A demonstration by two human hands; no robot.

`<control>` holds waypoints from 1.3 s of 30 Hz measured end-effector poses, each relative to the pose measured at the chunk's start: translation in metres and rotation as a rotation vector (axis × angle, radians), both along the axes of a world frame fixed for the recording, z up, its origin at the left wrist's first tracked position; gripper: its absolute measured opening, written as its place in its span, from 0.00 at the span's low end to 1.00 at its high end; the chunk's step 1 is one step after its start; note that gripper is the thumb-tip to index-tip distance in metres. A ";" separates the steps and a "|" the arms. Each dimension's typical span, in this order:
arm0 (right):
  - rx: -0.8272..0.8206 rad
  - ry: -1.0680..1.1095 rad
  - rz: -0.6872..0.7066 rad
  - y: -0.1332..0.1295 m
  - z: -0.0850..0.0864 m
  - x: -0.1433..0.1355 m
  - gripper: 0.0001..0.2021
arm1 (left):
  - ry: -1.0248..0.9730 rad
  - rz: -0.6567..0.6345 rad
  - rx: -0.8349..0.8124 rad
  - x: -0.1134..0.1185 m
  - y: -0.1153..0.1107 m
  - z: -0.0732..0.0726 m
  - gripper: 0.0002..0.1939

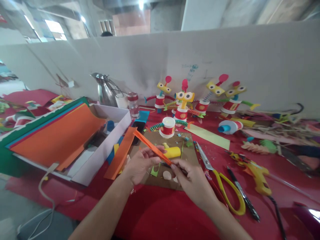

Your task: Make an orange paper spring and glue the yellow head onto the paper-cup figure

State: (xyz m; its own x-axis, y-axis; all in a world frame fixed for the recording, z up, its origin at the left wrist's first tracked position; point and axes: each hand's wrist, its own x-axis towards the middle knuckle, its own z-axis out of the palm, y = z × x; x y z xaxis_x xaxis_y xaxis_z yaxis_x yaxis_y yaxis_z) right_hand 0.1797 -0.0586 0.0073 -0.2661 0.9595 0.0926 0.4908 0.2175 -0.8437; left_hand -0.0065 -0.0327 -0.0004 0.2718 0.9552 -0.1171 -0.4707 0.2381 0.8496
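Note:
An orange paper strip (152, 147), folded lengthwise, slants between my hands above a brown board (150, 180). My left hand (143, 163) has its fingers curled against the strip's middle, thumb in front. The strip's lower right end is pinched in my right hand (187, 178). Just behind my hands lies a yellow paper roll (173, 152). Farther back on the board stands a red and white paper cup (167, 128) with coiled green arms. Pale cut circles (167, 175) and a light green scrap (155, 170) lie on the board.
At left, an open box (105, 150) holds coloured sheets. Right of the board lie yellow-handled scissors (221, 183), a pen (243, 193) and a yellow glue gun (258, 178). Several cup figures (184, 98), a metal jug (106, 90) and a red-lidded jar (133, 106) stand behind.

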 end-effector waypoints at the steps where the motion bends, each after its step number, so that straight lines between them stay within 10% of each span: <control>1: 0.001 -0.003 0.009 0.000 0.000 -0.001 0.11 | 0.040 0.023 -0.027 0.003 0.000 -0.001 0.17; 19: 0.131 -0.161 0.063 -0.005 -0.003 -0.004 0.14 | 0.074 0.431 -0.125 -0.025 0.017 -0.006 0.17; 39: 0.242 -0.261 -0.009 0.015 -0.002 0.021 0.12 | 0.517 0.198 0.266 -0.051 0.017 0.006 0.05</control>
